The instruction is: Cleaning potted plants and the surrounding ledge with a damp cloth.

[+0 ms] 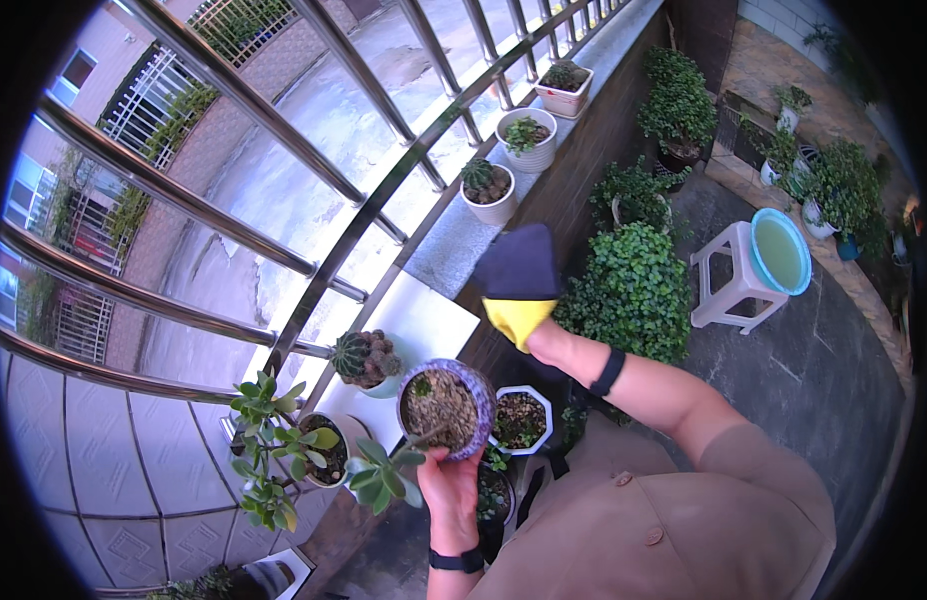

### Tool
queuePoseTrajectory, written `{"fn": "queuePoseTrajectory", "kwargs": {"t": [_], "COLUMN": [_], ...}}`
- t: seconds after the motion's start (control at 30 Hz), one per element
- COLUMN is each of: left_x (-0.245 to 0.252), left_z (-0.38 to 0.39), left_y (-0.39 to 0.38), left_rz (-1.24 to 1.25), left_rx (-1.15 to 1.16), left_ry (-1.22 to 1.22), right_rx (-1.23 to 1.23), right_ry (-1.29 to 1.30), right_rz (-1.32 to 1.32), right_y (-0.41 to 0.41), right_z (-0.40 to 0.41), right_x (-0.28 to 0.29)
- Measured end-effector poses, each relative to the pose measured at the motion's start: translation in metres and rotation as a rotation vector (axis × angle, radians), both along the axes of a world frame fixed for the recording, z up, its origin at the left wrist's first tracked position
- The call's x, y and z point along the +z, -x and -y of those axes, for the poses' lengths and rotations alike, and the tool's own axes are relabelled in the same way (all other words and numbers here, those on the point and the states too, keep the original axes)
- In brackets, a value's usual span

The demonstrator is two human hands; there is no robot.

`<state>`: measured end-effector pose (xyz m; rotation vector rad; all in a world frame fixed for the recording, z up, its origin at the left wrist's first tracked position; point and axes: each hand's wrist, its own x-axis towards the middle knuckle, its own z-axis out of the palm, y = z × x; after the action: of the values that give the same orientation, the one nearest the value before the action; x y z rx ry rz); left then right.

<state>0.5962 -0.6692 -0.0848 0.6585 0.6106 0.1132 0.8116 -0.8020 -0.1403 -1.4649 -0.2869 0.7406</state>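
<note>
My left hand (452, 484) grips a purple speckled flowerpot (484, 401) from below, the thumb near its rim. The pot is tilted towards me and holds grainy soil and a succulent (385, 476) leaning out over the rim. My right hand (546, 343) is at a two-sided cloth (520, 266), dark grey and yellow, slightly blurred, which hides the fingers. That cloth is beside the ledge, above a leafy green shrub (632, 289). Close to the held pot are a potted cactus (366, 360) and a white octagonal planter (547, 420).
Metal railings (283, 255) border the stone ledge (445, 259). Along it stand a round cactus pot (490, 202), a ribbed white pot (535, 156) and a square planter (565, 97). A jade plant (272, 457) is at left. A blue-rimmed basin (782, 251) of water sits on a plastic stool (722, 277).
</note>
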Motion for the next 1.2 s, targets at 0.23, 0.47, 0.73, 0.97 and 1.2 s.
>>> {"fn": "queuePoseTrajectory", "kwargs": {"t": [0.23,0.47,0.73,0.97,1.2], "left_x": [-0.013,-0.015,-0.010,-0.014,-0.023], "left_z": [-0.003,-0.010,-0.006,-0.006,-0.005], "left_y": [0.020,0.016,0.006,0.004,0.011], "left_rz": [-0.070,-0.095,-0.154,-0.080,-0.013], "left_rx": [0.135,0.173,0.206,0.151,0.095], "left_ry": [0.021,0.044,0.053,0.054,0.090], "right_rx": [0.484,0.271,-0.203,-0.220,-0.572], "right_ry": [0.742,0.760,1.202,0.822,0.380], "right_rz": [1.084,1.302,1.139,1.096,0.282], "right_y": [-0.054,-0.140,-0.192,-0.140,-0.094], "right_z": [-0.117,-0.116,-0.100,-0.082,-0.015], "right_x": [-0.068,-0.075,-0.083,-0.086,-0.109]}}
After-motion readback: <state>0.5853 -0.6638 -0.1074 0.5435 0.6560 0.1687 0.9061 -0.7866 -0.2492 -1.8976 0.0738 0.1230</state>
